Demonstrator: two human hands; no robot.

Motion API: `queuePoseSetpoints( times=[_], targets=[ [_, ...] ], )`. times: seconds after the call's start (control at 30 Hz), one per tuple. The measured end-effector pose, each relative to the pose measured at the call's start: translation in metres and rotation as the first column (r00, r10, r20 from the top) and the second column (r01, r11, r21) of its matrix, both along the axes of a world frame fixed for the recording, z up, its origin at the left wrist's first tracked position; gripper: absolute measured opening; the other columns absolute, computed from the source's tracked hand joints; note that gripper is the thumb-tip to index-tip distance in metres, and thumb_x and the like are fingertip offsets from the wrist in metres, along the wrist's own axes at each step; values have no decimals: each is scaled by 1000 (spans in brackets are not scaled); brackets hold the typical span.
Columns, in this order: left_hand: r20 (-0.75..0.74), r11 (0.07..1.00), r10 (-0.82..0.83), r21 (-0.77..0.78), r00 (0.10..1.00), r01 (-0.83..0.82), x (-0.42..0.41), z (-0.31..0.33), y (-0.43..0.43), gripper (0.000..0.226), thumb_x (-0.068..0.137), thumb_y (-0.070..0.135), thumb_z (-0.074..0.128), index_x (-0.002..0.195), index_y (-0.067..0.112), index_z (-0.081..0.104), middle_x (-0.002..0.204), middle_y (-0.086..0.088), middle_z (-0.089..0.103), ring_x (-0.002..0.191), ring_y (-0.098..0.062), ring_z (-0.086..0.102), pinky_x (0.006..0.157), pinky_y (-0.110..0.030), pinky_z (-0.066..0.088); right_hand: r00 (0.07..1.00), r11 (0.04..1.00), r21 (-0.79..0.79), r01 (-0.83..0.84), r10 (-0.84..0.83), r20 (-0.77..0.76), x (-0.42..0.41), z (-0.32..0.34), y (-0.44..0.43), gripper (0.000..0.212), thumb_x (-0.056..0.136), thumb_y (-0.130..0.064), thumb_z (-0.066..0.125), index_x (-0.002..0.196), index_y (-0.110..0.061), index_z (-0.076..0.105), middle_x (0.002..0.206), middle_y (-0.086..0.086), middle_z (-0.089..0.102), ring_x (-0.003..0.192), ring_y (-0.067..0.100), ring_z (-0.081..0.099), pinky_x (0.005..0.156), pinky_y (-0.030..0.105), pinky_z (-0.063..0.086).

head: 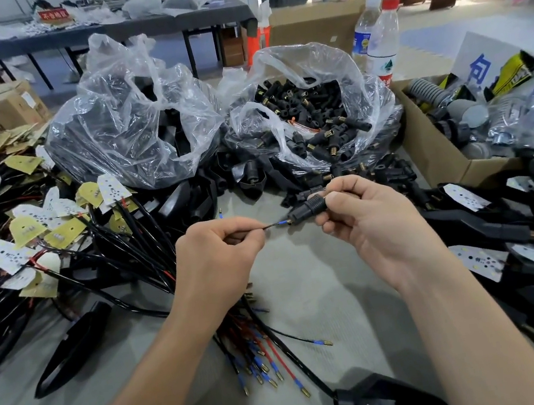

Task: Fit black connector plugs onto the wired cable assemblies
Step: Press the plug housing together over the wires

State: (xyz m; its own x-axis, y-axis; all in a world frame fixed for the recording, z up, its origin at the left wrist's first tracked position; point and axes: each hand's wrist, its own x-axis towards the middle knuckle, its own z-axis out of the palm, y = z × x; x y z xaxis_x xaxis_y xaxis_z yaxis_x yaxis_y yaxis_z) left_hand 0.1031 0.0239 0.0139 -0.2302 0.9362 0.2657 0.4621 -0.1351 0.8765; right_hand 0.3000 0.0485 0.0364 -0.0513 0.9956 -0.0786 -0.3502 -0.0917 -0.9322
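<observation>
Currently pinches likely limp thin black wire [271,225] near its blue-sleeved tip, left hand [219,261]; grips light, rigid black plastic plug [306,211], right hand [365,219].

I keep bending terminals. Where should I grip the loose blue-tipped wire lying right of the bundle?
Pinch the loose wire on its black insulation just behind the blue sleeve, coming from above. It lies flat on the table, clear of the bundle, tip pointing right, so that grip likely leaves the brass end free.
</observation>
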Motion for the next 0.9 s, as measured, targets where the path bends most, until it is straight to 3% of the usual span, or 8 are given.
queuePoseSetpoints(
  times=[0.2, 0.33, 0.43, 0.53, 0.63, 0.7, 0.77, 0.9],
  targets=[
    [29, 999, -51, 16, 998, 50, 5, 0, 0, 24, 81, 15, 81, 76, 38, 80, 68, 18, 74, 66, 2, 69, 60, -6, 48, 998, 999, 47, 0, -3, 57, -3, -2, -2, 20, 95, 12, 55, 92, -7, 59, 70, 5, 71, 61, 17, 66, 62, 24, 58],
    [71, 995, -98, 25, 993, 96, 9, 1, -2, 33, 80, 17, 85, 101, 41, 76, 76, 20, 76, 72, 3, 71, 69, -7, 51, 991, 997, 80, -25, 14, 133, -10, -4, -3, 20, 95, 13, 56, 90, -6, 61, 69, 8, 70, 60, 17, 67, 64, 26, 60],
    [57, 995, -98, -13, 994, 99, 4, 1, 0, 39, 76, 32, 88, 111, 44, 74, 93, 29, 75, 85, 7, 70, 76, -12, 54, 997, 998, 69, 5, -11, 82, -8, -3, -3, 19, 94, 13, 56, 92, -5, 61, 68, 6, 70, 60, 17, 68, 64, 25, 59],
    [-104, 996, -69, -72, 992, 62, -3, 2, 2, 30, 68, 57, 83, 97, 58, 73, 105, 34, 70, 90, 13, 60, 76, -15, 45, 999, 999, 24, 44, -44, -1, -2, -1, -1, 18, 95, 11, 57, 91, -5, 62, 69, 5, 70, 62, 19, 69, 63, 24, 59],
    [-149, 989, -112, -111, 983, 96, -9, 1, 7, 8, 71, 52, 82, 77, 51, 76, 107, 39, 68, 82, 19, 56, 77, -19, 43, 997, 999, -7, 53, -54, -52, 1, 0, 0, 17, 95, 10, 57, 90, -5, 63, 70, 6, 69, 62, 19, 69, 62, 23, 58],
    [-137, 982, -147, -139, 980, 128, -13, 0, 10, 8, 77, 43, 82, 71, 47, 78, 101, 40, 69, 84, 17, 61, 82, -24, 48, 997, 998, -13, 57, -57, -56, 2, 0, 0, 17, 94, 11, 58, 89, -5, 63, 69, 6, 69, 61, 19, 68, 62, 23, 58],
    [-119, 980, -161, -133, 980, 145, -14, -2, 11, 16, 80, 35, 82, 68, 45, 79, 96, 39, 70, 92, 13, 65, 87, -25, 48, 999, 999, -2, 41, -41, -21, 2, 0, 0, 19, 94, 12, 58, 89, -5, 63, 68, 6, 69, 61, 19, 67, 61, 24, 58],
    [-182, 987, -155, -67, 971, 145, -7, -4, 10, 16, 77, 30, 86, 70, 42, 79, 89, 37, 70, 94, 15, 63, 85, -12, 41, 981, 998, 57, -39, 28, 191, -6, 0, -5, 21, 92, 13, 58, 86, -6, 65, 67, 9, 67, 59, 19, 64, 61, 26, 58]
  ],
)
